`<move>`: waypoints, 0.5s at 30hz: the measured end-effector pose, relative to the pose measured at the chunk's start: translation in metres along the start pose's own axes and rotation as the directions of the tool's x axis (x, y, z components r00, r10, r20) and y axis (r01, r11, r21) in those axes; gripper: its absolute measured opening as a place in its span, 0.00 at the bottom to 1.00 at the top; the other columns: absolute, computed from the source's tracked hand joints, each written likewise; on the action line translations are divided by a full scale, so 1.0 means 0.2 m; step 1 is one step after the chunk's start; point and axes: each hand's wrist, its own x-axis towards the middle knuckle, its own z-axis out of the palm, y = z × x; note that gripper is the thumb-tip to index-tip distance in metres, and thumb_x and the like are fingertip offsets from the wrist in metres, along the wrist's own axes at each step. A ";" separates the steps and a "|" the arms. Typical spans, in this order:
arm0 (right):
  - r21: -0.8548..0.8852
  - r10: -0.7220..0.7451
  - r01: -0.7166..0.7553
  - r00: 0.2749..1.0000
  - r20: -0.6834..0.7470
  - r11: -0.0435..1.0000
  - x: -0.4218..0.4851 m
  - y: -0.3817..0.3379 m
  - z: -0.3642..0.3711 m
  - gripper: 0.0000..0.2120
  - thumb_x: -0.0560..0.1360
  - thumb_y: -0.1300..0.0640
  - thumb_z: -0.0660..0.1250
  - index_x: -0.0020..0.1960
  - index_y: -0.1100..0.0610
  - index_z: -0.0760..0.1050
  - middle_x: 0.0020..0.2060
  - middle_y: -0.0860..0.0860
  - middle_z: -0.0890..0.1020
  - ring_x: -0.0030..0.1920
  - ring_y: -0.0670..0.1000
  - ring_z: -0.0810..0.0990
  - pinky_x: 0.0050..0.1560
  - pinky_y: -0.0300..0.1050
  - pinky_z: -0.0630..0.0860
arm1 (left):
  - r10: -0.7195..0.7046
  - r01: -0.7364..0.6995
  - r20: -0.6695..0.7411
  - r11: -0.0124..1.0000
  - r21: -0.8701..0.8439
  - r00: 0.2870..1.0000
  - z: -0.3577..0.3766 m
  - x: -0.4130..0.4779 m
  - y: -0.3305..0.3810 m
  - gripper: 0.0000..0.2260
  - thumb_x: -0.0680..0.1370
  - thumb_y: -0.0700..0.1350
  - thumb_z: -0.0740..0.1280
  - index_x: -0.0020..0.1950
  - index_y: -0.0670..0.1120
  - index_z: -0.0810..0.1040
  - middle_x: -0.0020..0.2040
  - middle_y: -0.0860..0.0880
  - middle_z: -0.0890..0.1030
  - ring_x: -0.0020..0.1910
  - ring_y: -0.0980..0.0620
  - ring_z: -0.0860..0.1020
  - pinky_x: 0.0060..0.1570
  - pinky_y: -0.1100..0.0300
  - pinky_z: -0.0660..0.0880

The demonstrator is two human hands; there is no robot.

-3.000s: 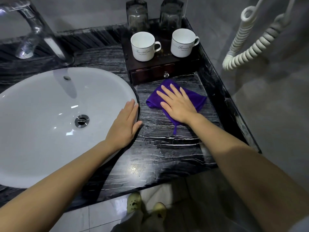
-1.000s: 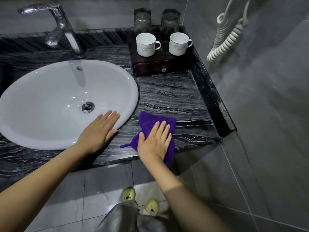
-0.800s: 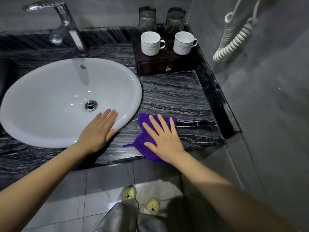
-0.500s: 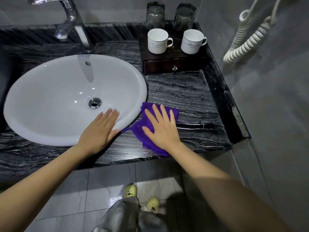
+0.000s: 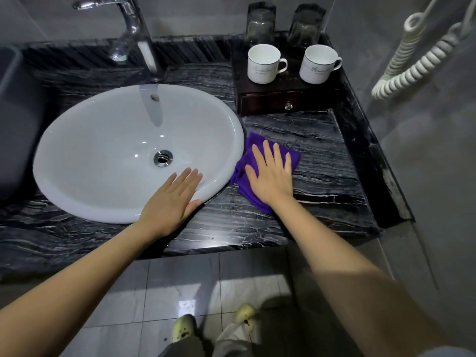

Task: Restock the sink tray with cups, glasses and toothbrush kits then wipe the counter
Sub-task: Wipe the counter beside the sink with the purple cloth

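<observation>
The person's right hand point(image 5: 270, 176) lies flat on a crumpled purple cloth point(image 5: 253, 200), fingers straight and slightly spread, palm pressing the cloth onto the black, white-veined marble table point(image 5: 322, 171). It curls around nothing. The cloth sits just beside the right rim of the white oval ceramic sink point(image 5: 103, 150), and its left edge touches or nearly touches that rim.

The left hand point(image 5: 172, 199) is also flat and relaxed, fingers together and straight. It rests on the near rim of the sink with the fingertips reaching into the bowl, and it holds nothing.

At the far right corner of the table stands a dark wooden tray point(image 5: 268, 101) with a small drawer and a clear knob in front. Two white cups point(image 5: 261, 64) with handles pointing right stand side by side on it. Behind them, against the wall, are two clear glasses point(image 5: 260, 25); whether they stand upright or upside down cannot be told.

A chrome tap point(image 5: 134, 29) rises behind the sink, its spout over the bowl. A cream coiled cord point(image 5: 417, 60) hangs on the grey wall to the right. Below the table edge, on the grey tiled floor point(image 5: 128, 292), are the person's pale yellow shoes point(image 5: 183, 328).
</observation>
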 end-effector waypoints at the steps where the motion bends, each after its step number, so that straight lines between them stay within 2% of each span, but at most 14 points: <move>1: 0.000 -0.002 0.002 1.000 -0.010 1.000 -0.06 -0.02 0.01 0.27 0.79 0.43 0.47 0.76 0.50 0.51 0.77 0.52 0.53 0.77 0.56 0.48 0.75 0.60 0.42 | 0.003 -0.003 0.001 1.000 -0.007 1.000 0.00 0.00 0.00 0.31 0.79 0.60 0.41 0.74 0.41 0.57 0.74 0.43 0.63 0.74 0.46 0.59 0.72 0.55 0.48; 5: 0.008 0.012 -0.011 0.999 -0.034 1.000 -0.29 -0.14 0.04 0.30 0.76 0.42 0.42 0.76 0.51 0.54 0.77 0.53 0.56 0.77 0.57 0.51 0.76 0.60 0.45 | 0.021 -0.021 -0.013 0.999 -0.032 1.000 -0.01 0.00 0.01 0.30 0.80 0.59 0.42 0.73 0.39 0.60 0.73 0.41 0.66 0.73 0.43 0.63 0.71 0.54 0.51; 8: 0.020 0.070 -0.069 0.995 -0.070 0.997 -0.42 -0.29 0.07 0.31 0.75 0.43 0.44 0.74 0.54 0.60 0.75 0.55 0.62 0.75 0.59 0.58 0.74 0.63 0.51 | 0.032 -0.033 -0.021 0.997 -0.066 0.999 -0.01 -0.01 0.01 0.31 0.80 0.59 0.42 0.72 0.38 0.61 0.72 0.40 0.67 0.72 0.42 0.64 0.71 0.54 0.51; 15: -0.025 0.134 -0.136 0.989 -0.068 0.990 -0.58 -0.54 0.15 0.30 0.75 0.43 0.48 0.72 0.55 0.64 0.72 0.56 0.68 0.73 0.60 0.63 0.72 0.65 0.58 | 0.090 -0.087 0.012 0.986 -0.142 0.996 -0.02 -0.12 -0.13 0.41 0.73 0.67 0.32 0.75 0.40 0.55 0.76 0.43 0.59 0.76 0.46 0.56 0.74 0.53 0.51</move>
